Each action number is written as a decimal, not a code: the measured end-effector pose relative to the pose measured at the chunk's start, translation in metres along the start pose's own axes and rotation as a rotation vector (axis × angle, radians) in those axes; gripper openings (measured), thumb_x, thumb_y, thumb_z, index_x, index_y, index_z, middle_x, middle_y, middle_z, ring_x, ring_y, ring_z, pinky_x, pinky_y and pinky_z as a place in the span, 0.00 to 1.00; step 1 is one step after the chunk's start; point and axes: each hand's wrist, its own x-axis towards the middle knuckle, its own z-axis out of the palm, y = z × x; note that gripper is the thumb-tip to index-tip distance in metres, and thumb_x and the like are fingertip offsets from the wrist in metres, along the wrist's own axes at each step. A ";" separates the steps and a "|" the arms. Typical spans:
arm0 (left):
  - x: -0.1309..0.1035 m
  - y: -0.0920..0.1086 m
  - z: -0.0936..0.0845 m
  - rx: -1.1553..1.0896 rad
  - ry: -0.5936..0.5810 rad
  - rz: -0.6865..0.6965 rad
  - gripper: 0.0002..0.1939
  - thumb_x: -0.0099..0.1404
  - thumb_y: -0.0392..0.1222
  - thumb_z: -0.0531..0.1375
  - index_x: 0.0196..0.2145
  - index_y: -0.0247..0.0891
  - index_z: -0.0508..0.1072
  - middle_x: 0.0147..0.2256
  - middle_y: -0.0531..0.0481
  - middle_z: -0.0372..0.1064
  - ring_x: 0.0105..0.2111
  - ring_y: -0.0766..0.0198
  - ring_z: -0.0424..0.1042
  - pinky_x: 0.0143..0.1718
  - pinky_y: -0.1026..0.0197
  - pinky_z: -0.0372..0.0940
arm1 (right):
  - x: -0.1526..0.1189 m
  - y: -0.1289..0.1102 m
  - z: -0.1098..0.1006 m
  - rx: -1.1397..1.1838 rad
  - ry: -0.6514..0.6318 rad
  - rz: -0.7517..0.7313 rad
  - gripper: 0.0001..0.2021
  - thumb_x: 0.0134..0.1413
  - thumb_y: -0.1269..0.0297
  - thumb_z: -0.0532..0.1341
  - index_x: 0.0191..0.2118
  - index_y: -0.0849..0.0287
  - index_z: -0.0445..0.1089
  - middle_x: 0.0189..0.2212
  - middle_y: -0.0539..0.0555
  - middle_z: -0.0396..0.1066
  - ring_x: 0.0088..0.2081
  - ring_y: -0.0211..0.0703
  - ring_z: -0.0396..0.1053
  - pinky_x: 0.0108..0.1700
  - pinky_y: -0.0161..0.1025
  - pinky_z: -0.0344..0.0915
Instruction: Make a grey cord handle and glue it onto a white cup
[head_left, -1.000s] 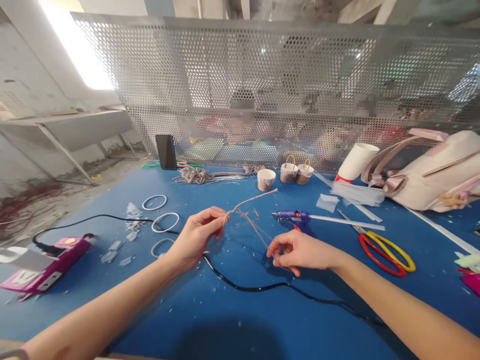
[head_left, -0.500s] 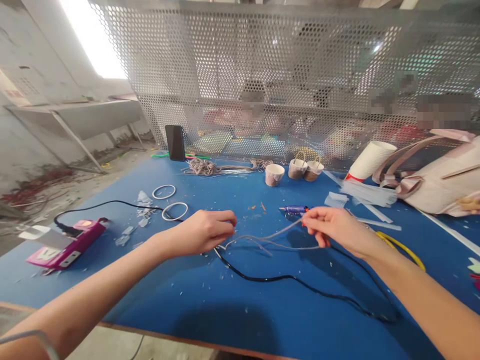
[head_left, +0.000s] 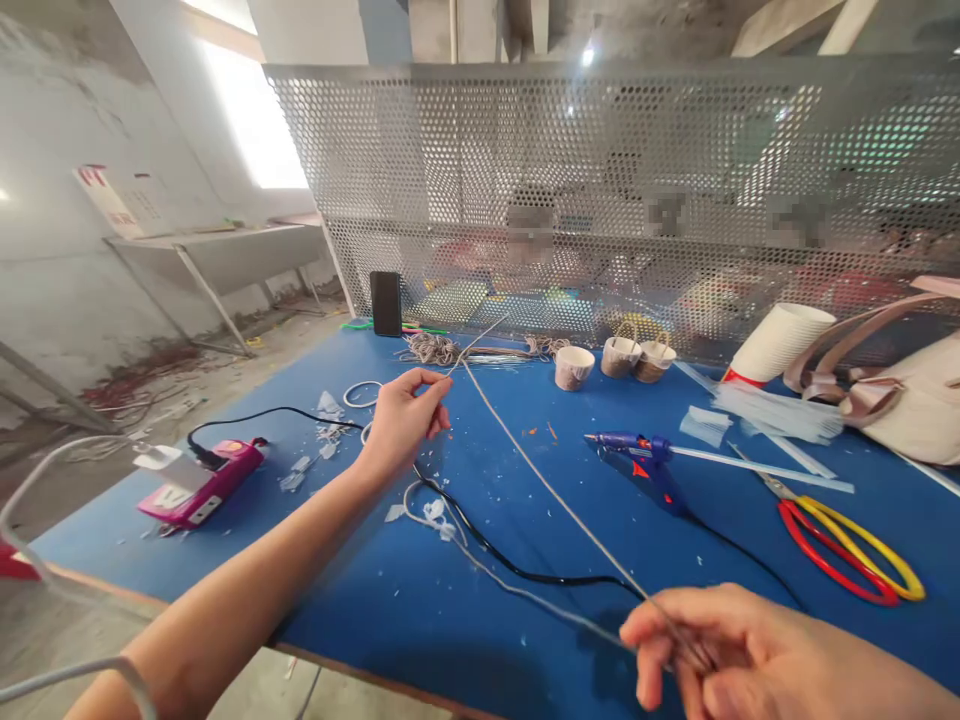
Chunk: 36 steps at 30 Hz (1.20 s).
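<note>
My left hand (head_left: 409,415), above the middle of the blue table (head_left: 337,570), pinches a thin grey cord (head_left: 551,487) near one end, which sticks up past the fingertips. The cord slants down to my right hand (head_left: 720,645) at the lower right, whose fingers are closed on it. Another length of cord runs from the right hand along the table to a loop (head_left: 411,500) beside white scraps. Just beyond the right hand lie a blue glue gun (head_left: 637,447) with a clear stick in it and scissors (head_left: 847,550) with red and yellow handles.
A magenta power strip (head_left: 206,485) is at the left, its black cable crossing the table. A phone (head_left: 386,303), bundled cord (head_left: 431,348), small cups (head_left: 574,368), stacked paper cups (head_left: 784,342) and a pale bag (head_left: 915,405) stand before a perforated metal screen (head_left: 480,150).
My right hand has moved down and toward me, off the glue gun area, drawing the cord out long. My left hand has risen slightly with the cord. The view has tilted up and shifted left.
</note>
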 end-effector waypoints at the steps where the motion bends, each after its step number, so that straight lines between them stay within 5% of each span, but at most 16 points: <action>1: 0.000 0.000 -0.001 -0.116 -0.003 -0.049 0.06 0.55 0.41 0.60 0.27 0.35 0.70 0.14 0.57 0.62 0.12 0.72 0.58 0.14 0.68 0.53 | 0.002 0.008 -0.010 -0.039 0.062 0.002 0.30 0.43 0.40 0.63 0.48 0.57 0.70 0.40 0.61 0.73 0.28 0.41 0.72 0.30 0.40 0.70; 6: -0.015 0.007 0.002 -0.364 -0.055 -0.106 0.08 0.50 0.40 0.65 0.26 0.33 0.72 0.23 0.50 0.70 0.18 0.72 0.65 0.15 0.69 0.57 | 0.000 0.011 -0.049 -0.611 0.878 -0.059 0.30 0.44 0.42 0.61 0.49 0.56 0.70 0.50 0.65 0.69 0.50 0.61 0.67 0.53 0.57 0.62; 8: -0.025 0.012 0.006 -0.365 -0.112 -0.101 0.09 0.51 0.41 0.65 0.27 0.33 0.72 0.22 0.50 0.70 0.17 0.72 0.65 0.16 0.69 0.58 | 0.004 -0.010 -0.045 -0.704 1.034 -0.191 0.26 0.45 0.45 0.61 0.48 0.54 0.70 0.50 0.61 0.69 0.52 0.61 0.65 0.54 0.59 0.60; 11: -0.042 0.021 0.014 -0.377 -0.211 -0.111 0.09 0.52 0.42 0.65 0.27 0.33 0.73 0.23 0.50 0.71 0.17 0.72 0.65 0.15 0.69 0.58 | 0.030 -0.050 -0.021 -0.550 0.936 -0.429 0.18 0.51 0.52 0.60 0.47 0.52 0.68 0.50 0.57 0.70 0.51 0.53 0.66 0.55 0.54 0.61; 15: -0.064 0.033 0.024 -0.397 -0.310 -0.162 0.10 0.52 0.43 0.65 0.26 0.33 0.72 0.22 0.51 0.71 0.14 0.74 0.62 0.14 0.70 0.56 | 0.086 -0.086 0.013 -0.141 0.693 -0.777 0.16 0.44 0.65 0.62 0.43 0.53 0.68 0.48 0.54 0.70 0.51 0.46 0.66 0.55 0.46 0.61; 19: -0.084 0.031 0.028 -0.453 -0.304 -0.238 0.11 0.52 0.45 0.65 0.25 0.34 0.71 0.21 0.53 0.69 0.14 0.75 0.60 0.13 0.72 0.51 | 0.114 -0.081 0.038 0.277 0.502 -0.790 0.11 0.45 0.64 0.62 0.38 0.56 0.69 0.37 0.50 0.72 0.24 0.32 0.66 0.27 0.34 0.65; 23: -0.103 0.016 0.029 -0.533 -0.240 -0.301 0.11 0.52 0.44 0.65 0.23 0.35 0.69 0.15 0.58 0.60 0.13 0.77 0.54 0.13 0.72 0.45 | 0.111 -0.053 0.058 0.304 0.732 -0.706 0.09 0.47 0.58 0.64 0.29 0.60 0.70 0.16 0.42 0.59 0.15 0.27 0.48 0.16 0.30 0.46; 32: -0.135 -0.021 0.050 -0.760 -0.031 -0.317 0.09 0.53 0.41 0.66 0.25 0.36 0.69 0.16 0.61 0.53 0.16 0.76 0.49 0.17 0.71 0.47 | 0.111 -0.011 0.086 -0.071 1.050 -0.743 0.07 0.53 0.62 0.61 0.30 0.59 0.73 0.24 0.49 0.72 0.26 0.36 0.66 0.30 0.32 0.63; 36: -0.141 -0.031 0.055 -0.596 0.053 -0.132 0.06 0.56 0.40 0.64 0.26 0.36 0.72 0.21 0.58 0.58 0.19 0.75 0.53 0.19 0.70 0.51 | 0.110 -0.007 0.088 -0.243 1.114 -0.796 0.08 0.56 0.65 0.59 0.29 0.59 0.72 0.23 0.48 0.68 0.24 0.34 0.63 0.27 0.32 0.61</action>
